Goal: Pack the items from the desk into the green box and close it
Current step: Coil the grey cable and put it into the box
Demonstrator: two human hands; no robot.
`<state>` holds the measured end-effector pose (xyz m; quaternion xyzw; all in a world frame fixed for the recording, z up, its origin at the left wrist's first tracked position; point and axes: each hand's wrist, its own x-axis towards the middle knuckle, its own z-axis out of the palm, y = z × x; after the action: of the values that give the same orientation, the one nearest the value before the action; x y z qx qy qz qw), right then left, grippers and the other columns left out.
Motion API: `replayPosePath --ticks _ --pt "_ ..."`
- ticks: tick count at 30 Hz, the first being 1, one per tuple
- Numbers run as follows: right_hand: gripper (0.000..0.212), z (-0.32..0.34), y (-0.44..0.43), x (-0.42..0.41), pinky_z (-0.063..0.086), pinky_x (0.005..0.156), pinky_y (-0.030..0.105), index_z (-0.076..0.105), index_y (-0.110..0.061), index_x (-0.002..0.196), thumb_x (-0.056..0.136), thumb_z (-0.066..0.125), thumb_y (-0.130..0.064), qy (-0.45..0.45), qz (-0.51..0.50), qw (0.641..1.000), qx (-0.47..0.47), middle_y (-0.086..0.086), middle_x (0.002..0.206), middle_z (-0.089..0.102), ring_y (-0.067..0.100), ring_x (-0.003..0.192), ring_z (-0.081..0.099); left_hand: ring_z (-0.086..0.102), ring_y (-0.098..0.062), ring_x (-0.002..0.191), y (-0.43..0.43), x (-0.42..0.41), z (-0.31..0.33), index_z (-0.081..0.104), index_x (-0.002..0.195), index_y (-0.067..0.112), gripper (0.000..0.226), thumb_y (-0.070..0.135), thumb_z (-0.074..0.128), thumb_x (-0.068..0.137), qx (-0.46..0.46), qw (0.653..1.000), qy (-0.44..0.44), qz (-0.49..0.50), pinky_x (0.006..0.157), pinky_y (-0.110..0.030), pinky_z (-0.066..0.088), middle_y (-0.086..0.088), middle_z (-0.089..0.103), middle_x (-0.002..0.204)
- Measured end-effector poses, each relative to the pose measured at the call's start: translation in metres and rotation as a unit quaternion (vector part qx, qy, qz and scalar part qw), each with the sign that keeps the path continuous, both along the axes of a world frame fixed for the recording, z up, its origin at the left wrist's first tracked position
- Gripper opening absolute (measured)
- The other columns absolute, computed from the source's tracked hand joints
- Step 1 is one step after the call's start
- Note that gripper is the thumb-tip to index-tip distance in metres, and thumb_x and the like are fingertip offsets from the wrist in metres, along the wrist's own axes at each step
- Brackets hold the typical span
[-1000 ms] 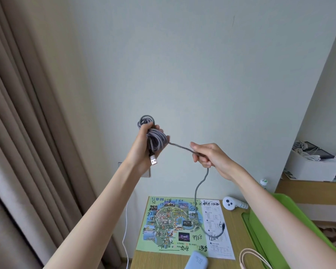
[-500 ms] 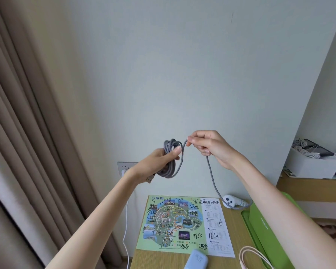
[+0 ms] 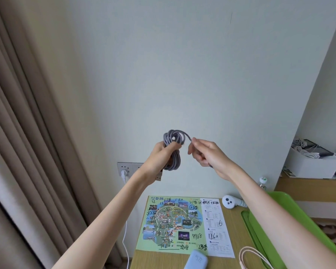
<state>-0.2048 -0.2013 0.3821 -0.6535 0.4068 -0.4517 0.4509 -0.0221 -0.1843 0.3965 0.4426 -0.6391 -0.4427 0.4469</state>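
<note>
A: Where does the grey cable (image 3: pixel 173 150) sit?

B: It hangs in the air above the far end of the desk (image 3: pixel 237 243), wound into a bundle of loops. The left hand (image 3: pixel 159 160) has its fingers curled tight around the bundle, and a USB plug (image 3: pixel 159 176) pokes out below that hand.

A: And the other hand?

B: The right hand (image 3: pixel 208 154) pinches the loose end of the cable between thumb and fingertips, just right of the bundle, with the cable arching from the top of the coil into that pinch.

A: What about the green box (image 3: pixel 260 226)?

B: It lies on the right side of the desk, open, with its lid raised behind it. The right forearm crosses in front, so what lies inside cannot be told.

A: Are there other containers?

B: A white box (image 3: pixel 312 164) stands on a shelf (image 3: pixel 306 185) at the far right. White cords are heaped in it, next to something flat and dark.

A: What rests on the desk itself?

B: A printed map (image 3: pixel 182 224) with handwritten numbers lies flat at the left. A white controller (image 3: pixel 230 201) sits near the wall, between the map and the green box. At the near edge are a pale blue power bank (image 3: pixel 196 260) and a pink cable (image 3: pixel 248 257), both partly cut off by the frame.

A: Anything on the wall?

B: A socket panel (image 3: pixel 130 168) left of the desk holds a white plug whose cord runs downward.
</note>
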Motion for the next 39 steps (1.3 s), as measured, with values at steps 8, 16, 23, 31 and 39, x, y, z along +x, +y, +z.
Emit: replayPosePath --ticks 8,16,23,31,39 --pt "0.048 -0.004 0.007 0.018 0.016 0.044 0.022 0.056 -0.016 0.069 0.099 0.041 -0.05 0.059 0.057 0.995 0.059 -0.004 0.051 0.041 0.011 0.043 0.026 0.052 -0.009 0.057 -0.002 -0.007 -0.003 0.069 0.099 0.011 0.024 0.027 0.053 0.091 -0.004 0.999 0.036 -0.009 0.051 -0.013 0.042 0.004 0.061 0.057" --pt "0.045 0.001 0.012 0.009 0.024 0.048 0.02 0.061 -0.016 0.065 0.092 0.055 -0.052 0.124 0.045 0.99 0.048 -0.005 0.049 0.035 0.01 0.045 0.025 0.062 -0.018 0.074 -0.011 0.001 -0.006 0.064 0.084 0.012 0.02 0.027 0.054 0.092 0.076 0.981 0.177 0.015 0.068 -0.029 0.05 -0.003 0.065 0.078" --pt "0.035 0.011 0.014 -0.014 0.019 0.048 0.021 0.059 -0.019 0.06 0.085 0.069 -0.042 0.134 0.038 0.989 0.041 -0.007 0.05 0.028 0.013 0.049 0.02 0.053 -0.011 0.06 -0.019 0.019 -0.007 0.069 0.067 0.024 0.021 0.034 0.06 0.084 0.119 0.964 0.229 0.064 0.058 -0.025 0.039 0.003 0.06 0.077" --pt "0.029 0.034 0.009 -0.015 0.022 0.045 0.016 0.068 -0.014 0.07 0.084 0.07 -0.039 0.128 0.031 0.991 -0.021 -0.007 0.053 0.032 0.01 0.05 0.023 0.039 -0.01 0.061 -0.011 0.022 -0.012 0.058 0.086 0.016 0.042 0.058 0.058 0.087 0.0 0.987 -0.122 -0.107 0.057 -0.018 0.033 0.007 0.043 0.069" --pt "0.022 0.044 0.011 0.008 0.038 0.057 0.013 0.064 -0.006 0.075 0.09 0.068 -0.023 0.172 0.068 0.977 -0.105 -0.014 0.06 0.059 0.003 0.058 0.05 0.044 -0.012 0.065 -0.001 -0.005 -0.012 0.048 0.083 0.017 0.022 0.027 0.068 0.085 0.006 0.952 -0.235 -0.194 0.064 -0.026 0.036 0.002 0.048 0.073"
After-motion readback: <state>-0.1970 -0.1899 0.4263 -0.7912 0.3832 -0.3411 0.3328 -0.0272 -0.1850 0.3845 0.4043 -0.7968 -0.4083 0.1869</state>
